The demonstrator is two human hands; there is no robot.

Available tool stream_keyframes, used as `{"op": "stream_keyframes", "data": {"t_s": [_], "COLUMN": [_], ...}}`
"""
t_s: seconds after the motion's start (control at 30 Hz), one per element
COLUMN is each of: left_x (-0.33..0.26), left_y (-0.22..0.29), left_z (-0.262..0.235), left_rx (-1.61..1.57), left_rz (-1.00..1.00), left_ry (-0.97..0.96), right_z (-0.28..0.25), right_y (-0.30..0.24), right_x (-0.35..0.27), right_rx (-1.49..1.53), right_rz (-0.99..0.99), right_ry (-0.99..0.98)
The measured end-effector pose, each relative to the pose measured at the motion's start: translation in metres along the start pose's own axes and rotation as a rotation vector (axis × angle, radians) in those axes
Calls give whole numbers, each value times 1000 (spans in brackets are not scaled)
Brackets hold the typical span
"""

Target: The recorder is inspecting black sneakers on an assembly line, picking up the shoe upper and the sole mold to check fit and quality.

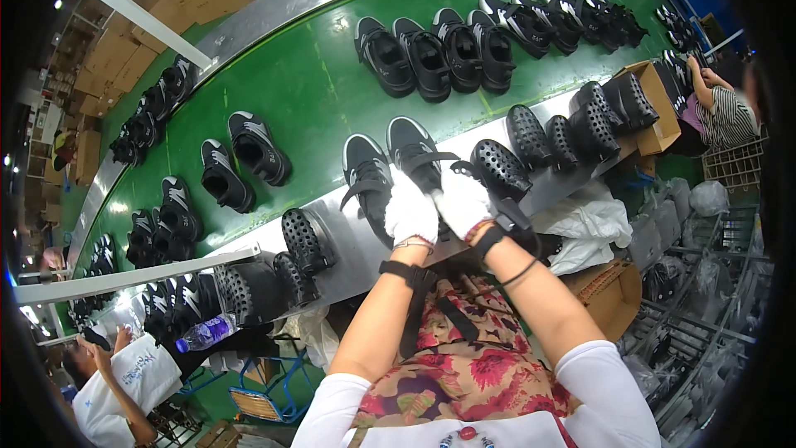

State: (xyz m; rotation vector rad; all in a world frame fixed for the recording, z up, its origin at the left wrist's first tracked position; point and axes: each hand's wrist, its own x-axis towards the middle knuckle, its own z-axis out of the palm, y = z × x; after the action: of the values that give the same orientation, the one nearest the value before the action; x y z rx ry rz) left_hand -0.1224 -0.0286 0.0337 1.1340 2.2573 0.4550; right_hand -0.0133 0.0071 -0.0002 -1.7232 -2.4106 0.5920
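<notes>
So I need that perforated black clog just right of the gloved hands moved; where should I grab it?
Take the perforated clog across its sides at the middle, reaching from the near edge of the metal ledge. It lies sole-down with free space around it, probably leaving room for fingers.

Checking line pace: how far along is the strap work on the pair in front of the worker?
Done: nothing on this pair looks finished. In hand: both gloved hands, left hand and right hand, are on the pair of black shoes at the metal ledge, with loose black straps hanging at the wrists. Left: perforated black clogs wait along the ledge, and more shoes ride the green belt.
</notes>
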Motion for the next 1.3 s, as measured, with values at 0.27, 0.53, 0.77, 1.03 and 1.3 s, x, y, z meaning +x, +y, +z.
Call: {"op": "stream_keyframes", "data": {"t_s": [0.27, 0.53, 0.77, 1.03, 1.3], "left_x": [-7, -14, -8, -5, -5], "left_y": [-17, -34, -40, -41, -57], "left_z": [-11, -2, -20, -17, -7], "left_rx": [17, 129, 282, 352, 190], "left_rz": [-39, 684, 873, 871, 843], "left_ry": [-101, 321, 226, 253, 321], "right_z": [-11, -18, -22, -7, -22], "right_y": [22, 11, 34, 63, 23], "right_x": [-2, -20, -21, -84, -19], "right_rx": [98, 327, 1053, 347, 1291], "right_rz": [-107, -45, 285, 10, 292], "right_ry": [-180, -25, -302, 196, -78]}}
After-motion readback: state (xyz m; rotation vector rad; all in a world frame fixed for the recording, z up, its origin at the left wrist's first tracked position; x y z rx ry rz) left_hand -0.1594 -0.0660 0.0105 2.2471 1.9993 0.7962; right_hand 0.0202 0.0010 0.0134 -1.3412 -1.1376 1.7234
